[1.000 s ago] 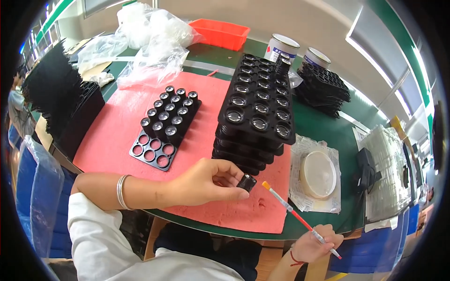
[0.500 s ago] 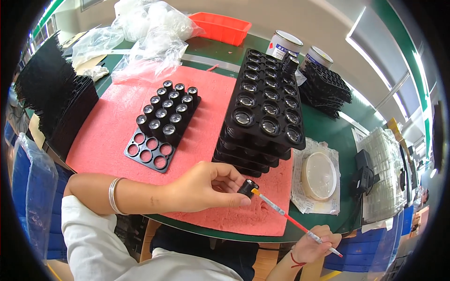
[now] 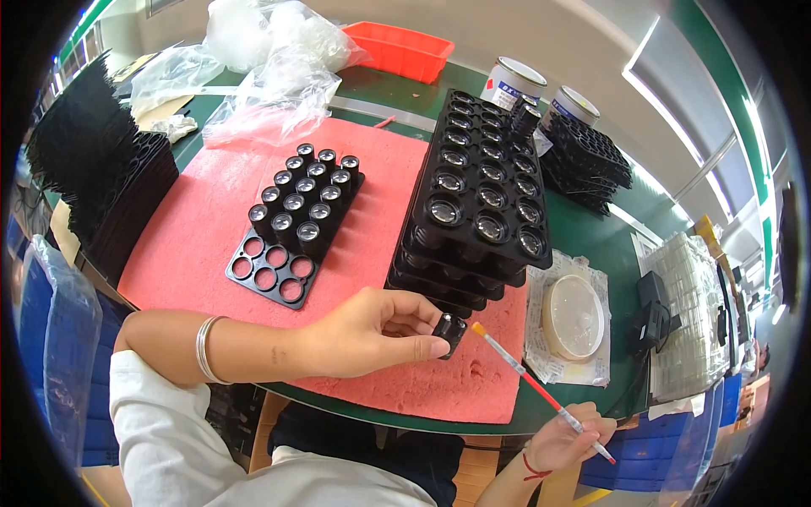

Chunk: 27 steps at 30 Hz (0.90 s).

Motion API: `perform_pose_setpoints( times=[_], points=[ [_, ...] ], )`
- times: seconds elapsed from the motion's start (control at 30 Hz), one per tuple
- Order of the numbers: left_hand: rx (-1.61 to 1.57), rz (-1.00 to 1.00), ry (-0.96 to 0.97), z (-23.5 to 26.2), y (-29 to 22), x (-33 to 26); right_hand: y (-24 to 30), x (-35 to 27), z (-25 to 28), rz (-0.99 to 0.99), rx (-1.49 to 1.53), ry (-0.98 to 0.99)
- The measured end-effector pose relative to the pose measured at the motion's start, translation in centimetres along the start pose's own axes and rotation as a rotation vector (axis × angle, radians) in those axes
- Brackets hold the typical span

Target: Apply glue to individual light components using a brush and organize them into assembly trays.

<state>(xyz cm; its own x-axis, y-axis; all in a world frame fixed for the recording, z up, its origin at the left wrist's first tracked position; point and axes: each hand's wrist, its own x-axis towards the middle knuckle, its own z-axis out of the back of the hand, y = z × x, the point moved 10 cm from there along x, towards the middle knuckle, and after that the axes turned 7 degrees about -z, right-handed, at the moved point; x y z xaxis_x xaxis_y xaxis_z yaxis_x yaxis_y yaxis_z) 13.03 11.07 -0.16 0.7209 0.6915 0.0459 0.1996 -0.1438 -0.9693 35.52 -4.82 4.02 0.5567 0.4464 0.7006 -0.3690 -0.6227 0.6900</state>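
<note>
Between the thumb and fingers of my left hand [image 3: 384, 334] is a small black lens barrel [image 3: 451, 333], held over the front of the pink foam mat [image 3: 372, 395]. My right hand [image 3: 570, 438] grips a paintbrush [image 3: 537, 384] with a red and silver handle. Its yellowish bristles point at the barrel, a small gap away. Ahead of my left hand lies a black tray [image 3: 269, 277] with round holes; lens barrels [image 3: 294, 203] stand in its far rows and its near holes have none. Beyond the barrel rises a stack of black trays [image 3: 469, 241] full of lenses.
A round shallow dish [image 3: 574, 317] sits on paper at the right. Two paint cans [image 3: 515, 82] and more black trays [image 3: 585, 160] stand behind the stack. At the left is a tall pile of black trays [image 3: 127, 203]. Plastic bags [image 3: 274, 68] and a red bin [image 3: 397, 51] are at the back.
The brush tip has moved off the lens barrel to the right, leaving a gap. My left hand has tilted the barrel and shifted it slightly.
</note>
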Motion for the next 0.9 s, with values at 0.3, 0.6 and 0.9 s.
perform_pose_setpoints(
  times=[0.3,0.6,0.9],
  points=[
    [0.121,0.024,-0.071,0.8,0.0,-0.1,0.7,0.7,5.3,0.047,0.005,-0.29],
    [0.109,0.009,-0.046,0.3,-0.3,-0.3,4.4,2.9,5.3,0.309,-0.674,-0.119],
    [0.12,0.019,-0.033,-0.1,-0.6,-0.2,5.3,2.7,2.9,0.37,-0.835,0.018]
  ],
)
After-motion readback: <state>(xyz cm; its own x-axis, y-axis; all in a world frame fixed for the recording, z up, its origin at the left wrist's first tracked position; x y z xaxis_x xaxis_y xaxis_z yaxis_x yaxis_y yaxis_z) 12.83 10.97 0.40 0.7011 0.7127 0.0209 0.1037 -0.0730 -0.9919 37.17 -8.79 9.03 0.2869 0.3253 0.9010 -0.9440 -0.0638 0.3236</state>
